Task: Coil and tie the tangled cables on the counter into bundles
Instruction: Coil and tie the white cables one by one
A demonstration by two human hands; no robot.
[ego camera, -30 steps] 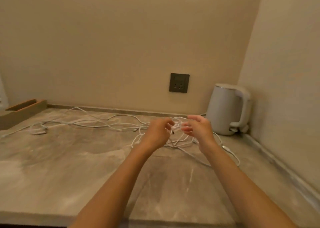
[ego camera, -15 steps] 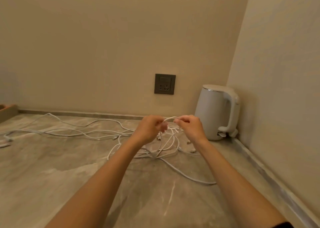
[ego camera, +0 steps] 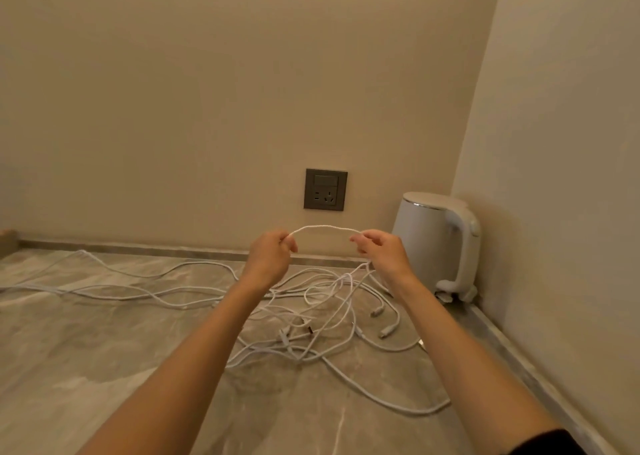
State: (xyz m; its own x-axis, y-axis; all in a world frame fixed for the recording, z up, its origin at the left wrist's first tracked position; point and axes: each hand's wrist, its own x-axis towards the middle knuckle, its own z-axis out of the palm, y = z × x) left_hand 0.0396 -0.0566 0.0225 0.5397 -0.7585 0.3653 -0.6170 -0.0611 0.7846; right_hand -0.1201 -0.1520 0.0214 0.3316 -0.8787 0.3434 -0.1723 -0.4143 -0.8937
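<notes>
Head camera view, looking down along two bare forearms that reach out over a grey marbled counter (ego camera: 104, 368).

Two hands are raised above the counter, near the far wall, a short way apart. The left hand (ego camera: 268, 255) pinches one end of a short white strand (ego camera: 325, 227) between thumb and curled fingers. The right hand (ego camera: 381, 252) pinches the other end the same way. The strand arches upward between them in a shallow bow, clear of the counter. From below the right hand, more white cord hangs down to the pile.

Under and just beyond the hands lies one loose tangle of thin white cables (ego camera: 311, 316), spread over the middle of the counter. How many separate cables it holds cannot be counted, since the loops cross each other. At least three small plug ends (ego camera: 375, 312) show on its right side. Long runs trail off to the far left, and one loop sweeps toward the near right.

One white kettle (ego camera: 429, 243) stands upright in the far right corner, its handle facing right, just beside the right hand in the view. One dark grey wall socket (ego camera: 325, 189) sits on the far wall, above the raised strand. One dark sleeve (ego camera: 547, 442) edge shows at the near right, on the right arm.
</notes>
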